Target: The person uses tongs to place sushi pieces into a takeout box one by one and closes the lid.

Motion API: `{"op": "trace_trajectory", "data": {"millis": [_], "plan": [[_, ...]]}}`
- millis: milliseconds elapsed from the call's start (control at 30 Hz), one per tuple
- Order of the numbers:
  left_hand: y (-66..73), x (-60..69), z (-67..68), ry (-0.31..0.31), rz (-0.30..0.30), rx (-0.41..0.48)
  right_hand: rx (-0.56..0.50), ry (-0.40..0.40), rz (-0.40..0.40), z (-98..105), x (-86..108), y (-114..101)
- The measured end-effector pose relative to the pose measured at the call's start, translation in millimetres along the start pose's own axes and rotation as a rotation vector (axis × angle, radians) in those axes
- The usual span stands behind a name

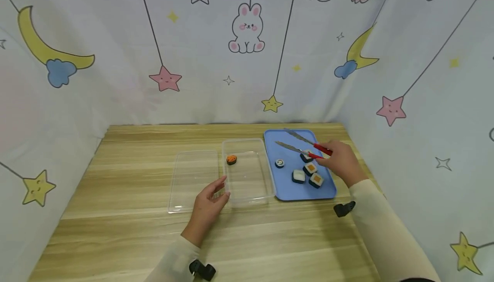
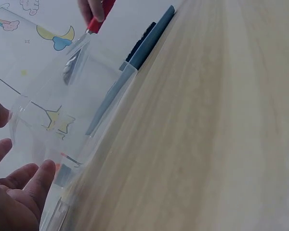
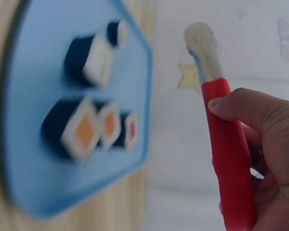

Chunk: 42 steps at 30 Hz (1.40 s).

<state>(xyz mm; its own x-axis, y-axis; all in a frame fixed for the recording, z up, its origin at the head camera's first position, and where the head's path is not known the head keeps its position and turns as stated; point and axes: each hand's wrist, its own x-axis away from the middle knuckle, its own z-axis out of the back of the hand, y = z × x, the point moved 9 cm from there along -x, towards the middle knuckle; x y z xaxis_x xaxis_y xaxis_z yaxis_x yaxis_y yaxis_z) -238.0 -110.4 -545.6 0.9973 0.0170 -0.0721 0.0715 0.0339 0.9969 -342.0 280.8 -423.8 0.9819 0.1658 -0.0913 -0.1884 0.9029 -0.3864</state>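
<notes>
Right hand (image 1: 340,162) is clamped on red-handled tongs (image 3: 226,144), arm extended from near right; tongs are pointed far-left over blue tray (image 1: 283,190), tips spread. Left hand (image 1: 207,205) is set well apart, fingers extended and spread, fingertips placed at left wall of clear container (image 1: 248,181). Orange-topped sushi (image 1: 231,160) is seen at container's far-left; five sushi pieces (image 1: 310,169) are scattered on tray. Clear lid (image 1: 194,181) is laid left on wooden tabletop (image 1: 127,179).

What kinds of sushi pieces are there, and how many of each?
Orange-centred pieces: 2
Red-centred piece: 1
Plain white-topped piece: 1
Small round roll: 1
Orange-topped piece in the clear box: 1
Total: 6
</notes>
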Motion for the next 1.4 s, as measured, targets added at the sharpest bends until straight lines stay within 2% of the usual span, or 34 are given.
{"op": "trace_trajectory", "data": {"millis": [167,300,433,600,900,1167,1400], "plan": [[2.6,0.8,-0.1,0.001,0.011,0.002,0.004,-0.015,-0.109,4,29.6,50],[4.5,2.0,-0.3,0.002,0.010,0.008,-0.008,-0.030,-0.159,0,47.0,75],[3.7,2.8,-1.4,-0.002,0.009,0.005,-0.013,-0.035,-0.187,-6,56.0,90],[2.6,2.5,-1.4,0.001,0.010,-0.006,-0.035,-0.046,-0.211,-10,56.7,97],[-2.6,1.1,-0.7,0.003,0.030,-0.022,-0.027,-0.088,-0.226,-10,50.2,95],[-3.7,1.2,-0.1,0.003,0.028,-0.003,-0.043,-0.066,-0.217,-9,50.2,94],[-3.4,1.1,-0.2,-0.013,0.014,-0.008,-0.056,-0.007,-0.208,-7,49.1,94]]}}
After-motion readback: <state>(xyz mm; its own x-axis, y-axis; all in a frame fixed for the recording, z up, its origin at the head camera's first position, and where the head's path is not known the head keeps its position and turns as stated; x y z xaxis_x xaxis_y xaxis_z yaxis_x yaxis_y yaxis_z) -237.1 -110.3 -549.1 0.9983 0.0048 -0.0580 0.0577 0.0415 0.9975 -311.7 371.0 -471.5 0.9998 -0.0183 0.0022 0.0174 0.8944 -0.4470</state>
